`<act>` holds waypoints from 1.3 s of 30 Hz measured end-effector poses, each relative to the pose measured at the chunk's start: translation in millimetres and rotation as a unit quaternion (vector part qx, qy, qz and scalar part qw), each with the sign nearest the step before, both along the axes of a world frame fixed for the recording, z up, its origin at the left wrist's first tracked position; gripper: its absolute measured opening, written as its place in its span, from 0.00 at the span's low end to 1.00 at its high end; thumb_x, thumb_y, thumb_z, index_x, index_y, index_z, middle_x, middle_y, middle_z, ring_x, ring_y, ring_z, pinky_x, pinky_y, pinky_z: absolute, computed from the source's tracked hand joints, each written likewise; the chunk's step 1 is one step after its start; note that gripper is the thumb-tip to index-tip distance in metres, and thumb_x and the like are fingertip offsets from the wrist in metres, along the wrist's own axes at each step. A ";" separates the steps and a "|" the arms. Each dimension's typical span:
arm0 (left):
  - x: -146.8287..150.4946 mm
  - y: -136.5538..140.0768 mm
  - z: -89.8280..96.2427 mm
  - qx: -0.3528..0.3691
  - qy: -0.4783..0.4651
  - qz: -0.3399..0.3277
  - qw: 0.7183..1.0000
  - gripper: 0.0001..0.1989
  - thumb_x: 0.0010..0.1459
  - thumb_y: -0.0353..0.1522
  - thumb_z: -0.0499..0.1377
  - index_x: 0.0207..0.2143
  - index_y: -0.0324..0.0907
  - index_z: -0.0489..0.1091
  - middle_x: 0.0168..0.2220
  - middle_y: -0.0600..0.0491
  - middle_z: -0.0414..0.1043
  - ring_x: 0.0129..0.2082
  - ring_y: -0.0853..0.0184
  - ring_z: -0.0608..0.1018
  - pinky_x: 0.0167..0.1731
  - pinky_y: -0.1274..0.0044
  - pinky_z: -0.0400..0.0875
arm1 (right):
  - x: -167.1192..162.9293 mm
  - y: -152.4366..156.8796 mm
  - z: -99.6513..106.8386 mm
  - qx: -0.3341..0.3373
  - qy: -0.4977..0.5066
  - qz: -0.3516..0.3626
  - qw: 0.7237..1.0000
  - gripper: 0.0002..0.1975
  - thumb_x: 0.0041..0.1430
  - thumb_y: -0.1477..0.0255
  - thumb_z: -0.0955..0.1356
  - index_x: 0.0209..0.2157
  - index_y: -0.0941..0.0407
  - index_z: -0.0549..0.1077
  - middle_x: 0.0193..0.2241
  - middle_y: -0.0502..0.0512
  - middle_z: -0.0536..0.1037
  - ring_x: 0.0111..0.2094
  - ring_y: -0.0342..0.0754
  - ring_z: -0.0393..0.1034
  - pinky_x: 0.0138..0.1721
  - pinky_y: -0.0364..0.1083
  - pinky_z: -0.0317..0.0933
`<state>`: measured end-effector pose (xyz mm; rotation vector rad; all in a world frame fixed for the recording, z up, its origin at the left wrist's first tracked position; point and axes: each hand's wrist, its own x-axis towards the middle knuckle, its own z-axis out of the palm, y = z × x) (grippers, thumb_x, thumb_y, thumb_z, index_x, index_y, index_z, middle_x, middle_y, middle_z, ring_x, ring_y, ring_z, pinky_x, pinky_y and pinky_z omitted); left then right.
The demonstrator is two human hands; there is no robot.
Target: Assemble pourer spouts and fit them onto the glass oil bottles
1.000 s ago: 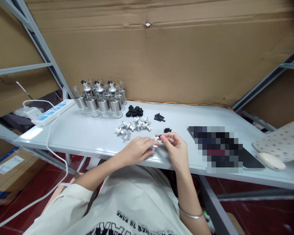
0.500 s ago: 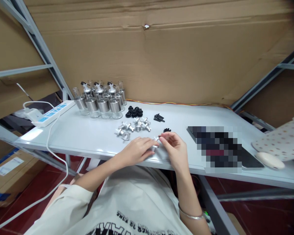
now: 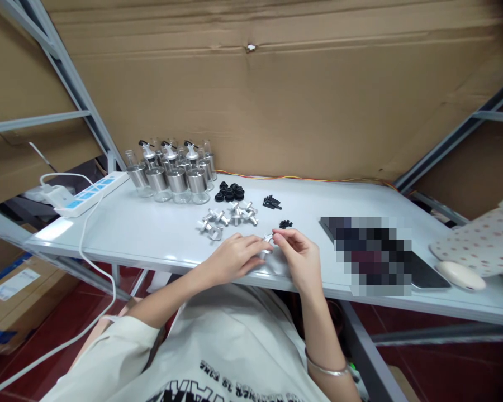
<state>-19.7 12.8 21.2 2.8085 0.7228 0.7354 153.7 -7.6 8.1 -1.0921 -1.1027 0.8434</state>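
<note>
the surface (image 3: 302, 195) spans mid-frame; at lower centre the left grip (image 3: 237, 257) pinches the spout (image 3: 267, 239). the right grip (image 3: 299, 251) is beside it, hold i cannot tell. likely light, stiff, slick: take its wide base (image 3: 266, 252).

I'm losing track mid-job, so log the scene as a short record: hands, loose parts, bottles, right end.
Left hand: holding a silvery fitting
Right hand: fingertips at its upper end; grip unclear
Loose parts: more silvery fittings, black stoppers, black strips, small black pieces
Bottles: clustered at the table's left rear; three carry spouts
Right end: dark flat object partly pixelated, cream oval item, spotted item
</note>
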 end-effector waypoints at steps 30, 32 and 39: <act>1.9 2.8 -8.0 -0.070 -0.072 0.087 0.991 0.32 0.61 0.35 0.55 0.63 0.45 0.45 0.44 0.51 0.76 0.32 0.67 0.78 0.44 0.70 0.66 | -3.1 -5.5 -5.4 0.069 -0.095 0.060 0.991 0.18 0.47 0.73 0.72 0.41 0.51 0.66 0.35 0.50 0.75 0.38 0.48 0.70 0.41 0.49 0.62; 1.9 3.1 -9.4 -0.073 -0.070 0.093 0.991 0.30 0.61 0.35 0.56 0.62 0.44 0.48 0.43 0.51 0.77 0.33 0.66 0.79 0.45 0.69 0.65 | -2.9 -5.5 -5.5 0.071 -0.100 0.060 0.991 0.18 0.47 0.73 0.72 0.40 0.51 0.66 0.34 0.50 0.74 0.37 0.47 0.70 0.41 0.49 0.62; -0.2 3.4 -8.3 -0.085 -0.055 0.074 0.992 0.26 0.60 0.35 0.56 0.59 0.42 0.54 0.40 0.51 0.78 0.32 0.67 0.79 0.45 0.69 0.63 | -1.1 -4.8 -8.3 0.057 -0.080 0.073 0.993 0.18 0.46 0.73 0.73 0.40 0.51 0.67 0.30 0.48 0.72 0.34 0.46 0.68 0.42 0.49 0.62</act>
